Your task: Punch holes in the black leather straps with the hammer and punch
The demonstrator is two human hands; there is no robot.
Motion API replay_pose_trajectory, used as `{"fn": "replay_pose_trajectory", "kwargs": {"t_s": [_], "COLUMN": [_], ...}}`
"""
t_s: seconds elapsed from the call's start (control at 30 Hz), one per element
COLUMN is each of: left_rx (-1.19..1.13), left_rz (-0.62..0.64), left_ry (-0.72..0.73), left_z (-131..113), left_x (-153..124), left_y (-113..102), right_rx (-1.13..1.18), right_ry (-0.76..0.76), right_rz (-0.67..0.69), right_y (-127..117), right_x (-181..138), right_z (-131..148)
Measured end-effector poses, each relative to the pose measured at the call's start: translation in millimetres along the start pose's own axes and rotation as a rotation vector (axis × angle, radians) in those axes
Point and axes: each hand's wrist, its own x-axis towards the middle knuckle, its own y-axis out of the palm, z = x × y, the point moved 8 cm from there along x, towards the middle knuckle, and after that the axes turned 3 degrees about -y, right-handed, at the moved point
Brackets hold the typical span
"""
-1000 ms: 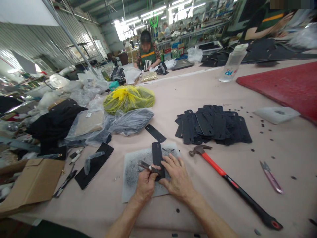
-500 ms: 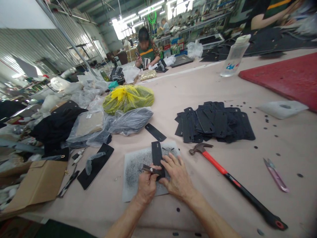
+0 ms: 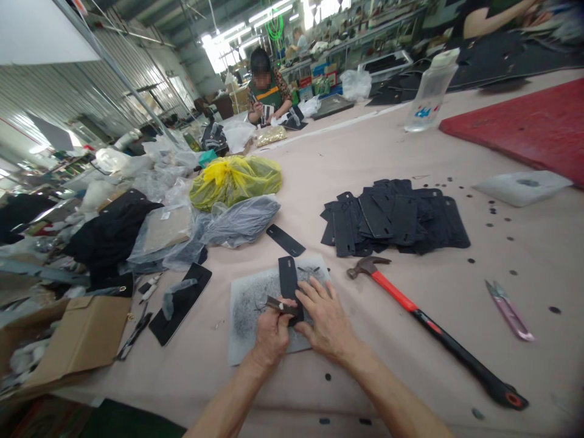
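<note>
My left hand (image 3: 272, 331) is closed around a metal punch (image 3: 279, 305), whose lower end meets a black strip. That black strip (image 3: 287, 277), with a slot near its far end, lies on a white cutting board (image 3: 241, 304) covered in dark marks. My right hand (image 3: 328, 319) rests flat with fingers spread, its fingertips on the strip's right edge. Right of the board lies a claw hammer (image 3: 410, 304) with a red and black handle, touched by neither hand. A pile of similar black strips (image 3: 392, 216) is beyond the hammer, and one loose strip (image 3: 285, 240) lies beyond the board.
Pink-handled thread snips (image 3: 510, 313) lie at the right. A plastic bottle (image 3: 431, 91) and a red board (image 3: 524, 128) are farther back. On the left are a yellow bag (image 3: 237, 179), a black panel (image 3: 180, 307) and a cardboard box (image 3: 75, 334). A co-worker (image 3: 267, 91) sits across the table.
The whole view has shifted slightly. Both hands stay at the strip, and the punch remains in my left hand in nearly the same place.
</note>
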Motion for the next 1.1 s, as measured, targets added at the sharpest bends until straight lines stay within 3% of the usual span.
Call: {"fn": "replay_pose_trajectory", "kwargs": {"t_s": [0.33, 0.63, 0.77, 0.87, 0.93, 1.03, 1.1], "left_rx": [0.012, -0.013, -0.015, -0.004, 0.008, 0.02, 0.024], "left_rz": [0.065, 0.024, 0.014, 0.006, -0.01, -0.03, -0.029], "left_ry": [-0.003, 0.0, 0.008, 0.014, 0.014, 0.022, 0.026], "left_z": [-10, -9, -9, -9, -9, -9, -10], "left_x": [5, 2, 1, 0, -1, -2, -2], "left_y": [-1, 0, 0, 1, 0, -1, -1], "right_rx": [0.012, -0.014, -0.102, -0.326, -0.53, -0.686, -0.541], "right_ry": [0.034, 0.003, 0.005, 0.155, 0.333, 0.53, 0.6], "right_rz": [0.013, 0.021, -0.052, -0.235, -0.277, -0.124, -0.022], "right_y": [-4, 0, -20, -64, -91, -110, -107], "right_x": [-1, -1, -18, -51, -80, -115, -129], "right_z": [2, 5, 2, -27, -59, -107, -129]}}
